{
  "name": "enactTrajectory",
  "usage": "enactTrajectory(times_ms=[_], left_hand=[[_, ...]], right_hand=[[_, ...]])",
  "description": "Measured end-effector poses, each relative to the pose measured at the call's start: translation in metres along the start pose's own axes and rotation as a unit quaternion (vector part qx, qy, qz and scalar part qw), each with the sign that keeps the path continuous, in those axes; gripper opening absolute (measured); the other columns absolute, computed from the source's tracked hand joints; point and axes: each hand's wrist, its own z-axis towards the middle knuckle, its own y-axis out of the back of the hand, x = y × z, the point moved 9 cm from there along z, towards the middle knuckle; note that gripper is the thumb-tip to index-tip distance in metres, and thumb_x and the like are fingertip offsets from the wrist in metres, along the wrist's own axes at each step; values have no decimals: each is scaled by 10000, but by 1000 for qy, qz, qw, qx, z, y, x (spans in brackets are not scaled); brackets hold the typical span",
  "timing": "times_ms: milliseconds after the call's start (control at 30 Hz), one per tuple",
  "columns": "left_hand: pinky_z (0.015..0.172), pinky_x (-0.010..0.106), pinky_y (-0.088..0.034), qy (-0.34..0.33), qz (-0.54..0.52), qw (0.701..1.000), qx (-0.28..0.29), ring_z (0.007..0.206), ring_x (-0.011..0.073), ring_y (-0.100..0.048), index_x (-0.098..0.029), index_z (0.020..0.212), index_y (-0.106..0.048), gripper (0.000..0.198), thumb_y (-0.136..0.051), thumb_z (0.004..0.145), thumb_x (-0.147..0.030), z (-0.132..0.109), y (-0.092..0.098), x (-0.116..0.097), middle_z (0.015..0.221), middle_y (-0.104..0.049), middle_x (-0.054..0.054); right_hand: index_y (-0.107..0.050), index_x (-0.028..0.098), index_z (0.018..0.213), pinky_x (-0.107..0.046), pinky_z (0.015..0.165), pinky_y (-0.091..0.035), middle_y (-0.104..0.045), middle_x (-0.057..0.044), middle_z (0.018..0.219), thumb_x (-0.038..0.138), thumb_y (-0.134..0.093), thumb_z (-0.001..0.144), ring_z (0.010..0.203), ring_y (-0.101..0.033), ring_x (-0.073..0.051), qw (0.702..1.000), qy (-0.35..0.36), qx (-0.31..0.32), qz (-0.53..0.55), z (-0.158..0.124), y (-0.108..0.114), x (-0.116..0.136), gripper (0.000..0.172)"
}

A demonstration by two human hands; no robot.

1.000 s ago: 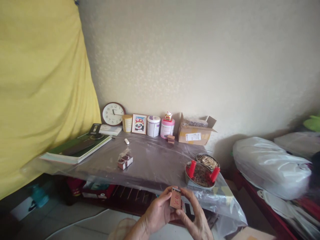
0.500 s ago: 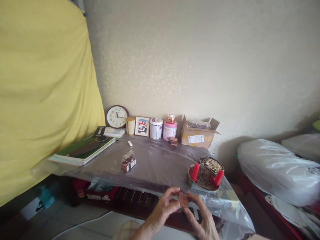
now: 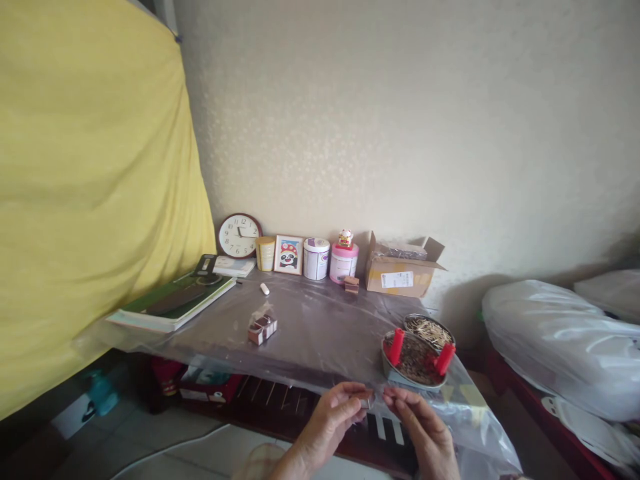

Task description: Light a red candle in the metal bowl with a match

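Observation:
Over the table's near edge, my left hand (image 3: pixel 334 421) pinches a small brown matchbox (image 3: pixel 363 397) between thumb and fingers. It is tilted so that a narrow side shows. My right hand (image 3: pixel 420 423) is just right of it, a small gap apart. Its thumb and fingertips are pressed together, and whatever may be between them is too small to make out. Beyond the right hand stands a round tin (image 3: pixel 420 380) of dark grains with two red tubes (image 3: pixel 397 347) upright in it. Behind that is a tin of thin pale sticks (image 3: pixel 429 331).
Small brown-and-white boxes (image 3: pixel 263 329) sit grouped on the plastic-covered table (image 3: pixel 320 327), with a white stub (image 3: pixel 265 289) behind. A large green book (image 3: pixel 175 303) lies left. Along the wall stand a clock (image 3: pixel 240 235), canisters (image 3: pixel 316 260) and an open carton (image 3: pixel 397 273).
My right hand has come off the matchbox and moved right. The matchbox, held in my left hand, has turned from showing its broad face to showing a narrow side. The view has shifted slightly.

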Motion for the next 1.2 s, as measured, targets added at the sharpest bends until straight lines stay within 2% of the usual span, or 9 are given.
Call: enactTrajectory(times_ms=[133, 233, 400, 533, 667, 767, 867, 1200], left_hand=[[883, 300, -389, 10, -3, 1000, 13, 993, 184, -596, -169, 1008, -674, 244, -658, 764, -172, 0, -4, 2, 1057, -701, 91], [885, 301, -389, 12, 5, 1000, 17, 991, 184, -589, -169, 1015, -670, 254, -662, 762, -173, 0, -6, 2, 1061, -691, 91], [882, 316, -399, 5, 16, 1000, -8, 972, 182, -579, -197, 943, -671, 196, -681, 747, -187, -1, -1, 1, 1007, -675, 52], [893, 330, -398, 10, 19, 1000, -9, 970, 185, -576, -203, 941, -660, 196, -685, 747, -194, -1, -3, 2, 984, -666, 43], [903, 345, -395, 9, 34, 999, -19, 979, 197, -573, -199, 929, -656, 185, -686, 747, -208, 0, -3, 1, 993, -669, 54], [902, 355, -396, 8, 42, 999, -20, 973, 206, -573, -191, 925, -653, 178, -682, 750, -213, 0, -2, 2, 994, -671, 66], [896, 350, -396, 4, 45, 999, -19, 955, 198, -572, -185, 916, -652, 162, -674, 758, -211, 1, -1, 3, 976, -666, 61], [821, 332, -413, -16, 64, 997, -46, 903, 202, -582, -163, 918, -654, 208, -701, 729, -236, 6, 8, 6, 938, -665, 71]], right_hand=[[-731, 208, 849, -305, 840, -536, -726, -66, 936, 388, -759, 670, 874, -686, -238, 1000, -16, -2, 7, -2, -1, 1, 256], [-736, 213, 795, -261, 862, -510, -709, -57, 978, 352, -752, 679, 938, -651, -221, 997, 46, -13, -55, -4, -3, 17, 182], [-719, 241, 812, -226, 779, -518, -705, -18, 816, 301, -697, 747, 790, -649, -162, 986, 135, -35, -86, -11, -9, 33, 91], [-703, 236, 846, -220, 727, -522, -690, -17, 811, 285, -656, 792, 767, -641, -154, 974, 189, -29, -121, -18, -15, 39, 87], [-678, 219, 951, -246, 768, -519, -700, -42, 888, 292, -624, 824, 825, -657, -174, 967, 176, -12, -186, -18, -18, 34, 157], [-671, 207, 914, -254, 754, -521, -700, -54, 878, 333, -599, 838, 821, -656, -186, 963, 167, -7, -213, -17, -19, 33, 164], [-678, 200, 851, -252, 734, -526, -700, -57, 845, 374, -588, 837, 804, -657, -194, 954, 184, -7, -236, -17, -20, 37, 196], [-678, 228, 906, -237, 792, -528, -698, -53, 940, 301, -558, 862, 865, -665, -186, 924, 256, 25, -281, -19, -29, 45, 147]])
